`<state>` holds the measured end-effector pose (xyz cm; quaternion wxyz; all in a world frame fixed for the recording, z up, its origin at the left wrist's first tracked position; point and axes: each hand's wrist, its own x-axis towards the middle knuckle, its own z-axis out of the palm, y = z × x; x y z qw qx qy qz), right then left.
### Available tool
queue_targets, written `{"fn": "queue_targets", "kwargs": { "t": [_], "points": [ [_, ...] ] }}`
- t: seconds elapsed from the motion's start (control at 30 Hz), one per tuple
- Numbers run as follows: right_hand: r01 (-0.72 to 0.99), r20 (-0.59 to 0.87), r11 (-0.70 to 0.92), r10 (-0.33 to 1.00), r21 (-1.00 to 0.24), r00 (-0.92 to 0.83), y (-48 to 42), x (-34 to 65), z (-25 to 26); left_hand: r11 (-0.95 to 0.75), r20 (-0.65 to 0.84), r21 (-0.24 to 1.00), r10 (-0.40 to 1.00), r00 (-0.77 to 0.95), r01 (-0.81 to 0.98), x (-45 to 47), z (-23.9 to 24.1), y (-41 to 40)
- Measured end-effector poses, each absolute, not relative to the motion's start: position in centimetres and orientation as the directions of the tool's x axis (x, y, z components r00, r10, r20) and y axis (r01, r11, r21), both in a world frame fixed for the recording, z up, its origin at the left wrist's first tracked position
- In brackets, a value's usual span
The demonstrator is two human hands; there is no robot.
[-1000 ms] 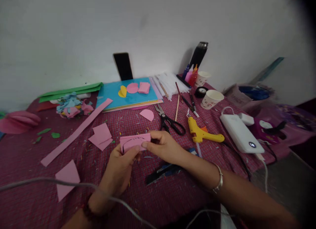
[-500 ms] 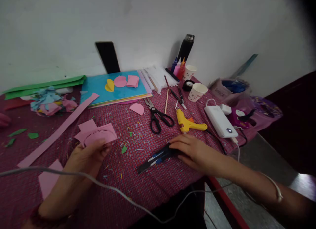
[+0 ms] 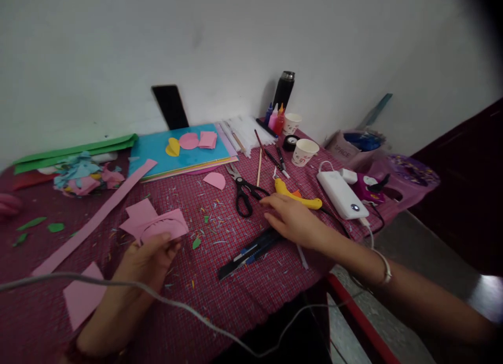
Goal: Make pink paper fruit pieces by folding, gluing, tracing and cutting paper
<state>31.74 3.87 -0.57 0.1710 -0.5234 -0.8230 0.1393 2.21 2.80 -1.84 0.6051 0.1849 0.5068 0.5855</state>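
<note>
My left hand (image 3: 147, 262) pinches pink paper (image 3: 167, 227) between thumb and fingers. A dark curved line is drawn on the paper's upper face. To the right, my right hand (image 3: 288, 217) is empty, its fingers stretched and apart near the handles of the black-handled scissors (image 3: 243, 191). The scissors lie on the cloth with their blades pointing away from me. Partly behind that hand is a yellow glue gun (image 3: 304, 199). Below it rests a long black object (image 3: 251, 253) with blue and white parts.
A white power bank (image 3: 341, 194) and paper cups (image 3: 304, 152) stand on the right. Blue sheets (image 3: 157, 149) bear paper cutouts at the back. A pink strip (image 3: 94, 217) and paper scraps lie left. A grey cable (image 3: 188, 304) crosses in front.
My right hand has left the long black object and moved up and left towards the scissors' handles. My left hand still holds the pink paper. The view has tilted slightly.
</note>
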Motion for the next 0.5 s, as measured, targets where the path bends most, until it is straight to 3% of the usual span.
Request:
{"fn": "queue_targets", "kwargs": {
  "t": [0.17,0.3,0.4,0.5],
  "points": [
    [0.924,0.027,0.339,0.940,-0.177,-0.339,7.9,28.5,-0.9,0.260,-0.431,0.752,0.889,-0.153,-0.606,2.2,-0.7,2.0],
    [0.965,-0.029,0.247,0.968,-0.094,-0.250,9.0,27.8,-1.1,0.233,-0.422,0.739,0.891,-0.164,-0.632,1.8,-0.2,1.6],
    [0.970,-0.062,0.196,0.977,-0.141,-0.206,9.9,28.6,-0.9,0.226,-0.419,0.724,0.894,-0.156,-0.651,1.5,-0.1,1.4],
    [0.919,-0.176,0.119,0.965,-0.376,-0.197,10.9,29.9,-0.2,0.220,-0.401,0.732,0.904,-0.146,-0.645,1.6,0.2,1.2]
  ]
}}
